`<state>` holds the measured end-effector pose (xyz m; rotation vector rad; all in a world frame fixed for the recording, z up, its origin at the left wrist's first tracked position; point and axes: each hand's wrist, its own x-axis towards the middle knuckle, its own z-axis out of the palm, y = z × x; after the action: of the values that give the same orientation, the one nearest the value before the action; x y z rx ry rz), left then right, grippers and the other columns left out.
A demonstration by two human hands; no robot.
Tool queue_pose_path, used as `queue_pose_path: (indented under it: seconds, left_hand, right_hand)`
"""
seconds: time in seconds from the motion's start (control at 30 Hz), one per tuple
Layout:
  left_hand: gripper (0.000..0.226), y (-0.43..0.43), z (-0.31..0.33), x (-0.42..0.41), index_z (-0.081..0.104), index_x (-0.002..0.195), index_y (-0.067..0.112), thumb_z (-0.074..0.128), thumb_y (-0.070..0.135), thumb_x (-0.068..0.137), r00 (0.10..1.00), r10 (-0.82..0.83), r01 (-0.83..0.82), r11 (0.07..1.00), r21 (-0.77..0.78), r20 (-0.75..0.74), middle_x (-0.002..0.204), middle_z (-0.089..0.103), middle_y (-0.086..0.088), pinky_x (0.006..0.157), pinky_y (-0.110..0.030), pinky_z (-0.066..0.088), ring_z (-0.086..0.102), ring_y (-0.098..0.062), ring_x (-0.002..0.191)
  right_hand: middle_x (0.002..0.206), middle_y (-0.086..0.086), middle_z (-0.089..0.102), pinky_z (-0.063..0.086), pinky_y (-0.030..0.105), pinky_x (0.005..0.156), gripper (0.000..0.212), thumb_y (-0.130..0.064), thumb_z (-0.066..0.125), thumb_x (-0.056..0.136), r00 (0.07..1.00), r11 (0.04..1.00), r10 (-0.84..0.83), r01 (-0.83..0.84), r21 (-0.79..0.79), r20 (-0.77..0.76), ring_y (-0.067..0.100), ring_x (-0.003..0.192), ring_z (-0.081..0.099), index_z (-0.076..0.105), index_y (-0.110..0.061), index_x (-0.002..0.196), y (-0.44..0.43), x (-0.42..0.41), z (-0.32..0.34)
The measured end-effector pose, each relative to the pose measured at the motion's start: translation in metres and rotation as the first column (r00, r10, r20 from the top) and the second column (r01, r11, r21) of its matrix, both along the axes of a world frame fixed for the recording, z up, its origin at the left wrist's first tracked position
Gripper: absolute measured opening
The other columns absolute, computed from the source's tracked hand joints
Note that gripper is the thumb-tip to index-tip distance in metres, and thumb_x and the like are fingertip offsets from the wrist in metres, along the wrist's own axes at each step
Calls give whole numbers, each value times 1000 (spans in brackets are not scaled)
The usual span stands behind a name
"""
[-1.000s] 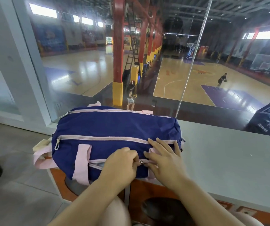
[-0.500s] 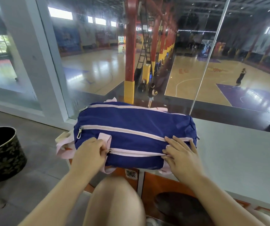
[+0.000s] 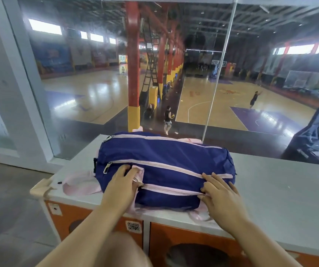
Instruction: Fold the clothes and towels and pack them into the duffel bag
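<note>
Daylight from the hall is flooding the glass while the foreground is sitting dimmer.

High windows on the far walls are blowing out to white and throwing pale glare across the court floor. The glass pane is carrying a faint haze of reflections. Soft, even light is falling on the white counter, and the duffel bag is casting only a thin shadow at its base. The wide lens is bending the window frame outward near the edge. The far player is blurring into a soft dark shape.
</note>
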<state>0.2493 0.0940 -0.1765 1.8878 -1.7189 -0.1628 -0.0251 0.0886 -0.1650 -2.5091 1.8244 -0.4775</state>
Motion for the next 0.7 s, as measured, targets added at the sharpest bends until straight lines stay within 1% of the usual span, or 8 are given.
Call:
queue_pose_path:
  seconds: [0.13, 0.27, 0.33, 0.4, 0.47, 0.5, 0.6, 0.7]
  left_hand:
    - [38, -23, 0, -11, 46, 131, 24, 47, 26, 93, 999, -36, 36, 999, 25, 13, 144, 37, -2, 101, -40, 41, 40, -26, 127]
    - [37, -37, 10, -12, 49, 127, 24, 49, 26, 90, 994, -71, 65, 995, 71, 88, 135, 44, -3, 92, -40, 45, 47, -28, 117]
    - [32, -42, 22, -10, 53, 118, 24, 52, 27, 86, 979, -93, 72, 991, 116, 181, 125, 50, -1, 87, -39, 46, 51, -27, 109]
    - [22, -46, 42, -9, 59, 103, 26, 53, 33, 83, 959, -104, 66, 987, 147, 264, 110, 53, 3, 83, -38, 47, 53, -23, 101]
    - [9, -54, 64, -9, 62, 84, 29, 56, 35, 81, 960, -106, 80, 991, 109, 259, 96, 53, 8, 76, -36, 49, 54, -17, 88]
    - [7, -61, 76, -10, 61, 76, 30, 57, 35, 80, 959, -118, 99, 991, 88, 256, 90, 54, 10, 73, -35, 49, 55, -13, 82]
    - [18, -88, 109, -17, 59, 67, 30, 60, 42, 81, 944, -152, 125, 986, 107, 293, 78, 58, 10, 67, -29, 46, 55, -6, 71]
    - [21, -127, 132, -29, 58, 69, 29, 61, 44, 82, 944, -174, 145, 982, 123, 280, 78, 60, 9, 69, -30, 47, 55, -8, 71]
  right_hand:
    - [152, -16, 30, 16, 40, 118, 30, -44, 45, 95, 999, 998, -11, 9, 68, 41, 10, 144, 19, 52, -38, 123, -16, -12, 5]
    - [150, -19, 33, 22, 39, 117, 30, -43, 53, 91, 998, 991, 28, -34, 128, 48, 8, 141, 24, 56, -37, 120, -31, -23, 16]
    - [144, -20, 41, 28, 34, 113, 25, -40, 57, 89, 996, 980, 72, -79, 185, 43, 6, 135, 33, 61, -36, 114, -38, -30, 28]
    - [131, -19, 54, 36, 27, 107, 18, -34, 58, 89, 991, 958, 111, -127, 258, 75, 4, 121, 47, 66, -34, 104, -45, -37, 46]
    - [112, -19, 64, 44, 24, 97, 15, -31, 58, 89, 984, 929, 148, -173, 327, 99, 3, 104, 56, 69, -32, 99, -52, -44, 67]
    - [106, -17, 66, 46, 23, 92, 15, -32, 58, 89, 982, 919, 163, -186, 346, 95, 4, 98, 58, 69, -31, 99, -56, -47, 77]
    - [100, -12, 64, 42, 16, 80, 19, -33, 59, 90, 988, 923, 154, -144, 358, 3, 8, 91, 57, 68, -25, 104, -75, -59, 103]
    - [107, -9, 63, 44, 22, 84, 25, -38, 60, 88, 989, 936, 108, -65, 346, -105, 8, 92, 56, 67, -25, 108, -108, -79, 122]
